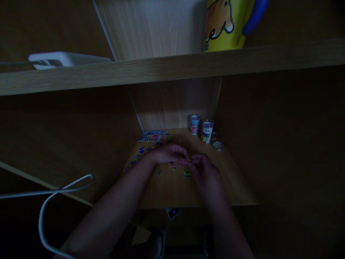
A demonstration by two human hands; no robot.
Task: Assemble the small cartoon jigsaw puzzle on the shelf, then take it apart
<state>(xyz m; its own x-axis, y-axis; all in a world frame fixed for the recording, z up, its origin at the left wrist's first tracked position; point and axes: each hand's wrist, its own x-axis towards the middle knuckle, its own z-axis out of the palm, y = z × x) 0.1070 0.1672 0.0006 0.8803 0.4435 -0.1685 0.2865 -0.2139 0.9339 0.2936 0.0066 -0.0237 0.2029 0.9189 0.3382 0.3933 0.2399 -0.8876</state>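
Note:
My left hand [172, 154] and my right hand [208, 174] meet over the middle of a wooden tabletop [167, 194], fingertips pinched together. Between them is a small yellowish jigsaw piece [190, 160], mostly covered by the fingers. Below my right hand's fingers lies a yellow joined bit of puzzle [186, 174]. A pink and yellow piece [173, 166] and a greyish piece [159, 172] rest beneath my left hand. Several blue pieces [141, 150] are scattered beyond my left forearm. At the back left lies a colourful cartoon picture sheet [152, 136].
Two cartoon-printed cans [194, 125] stand at the back right, with round metal lids [218, 145] beside them. A shelf [161, 70] crosses above, carrying a yellow mug [226, 25] and a white device [67, 59]. A white cable [64, 189] hangs at left.

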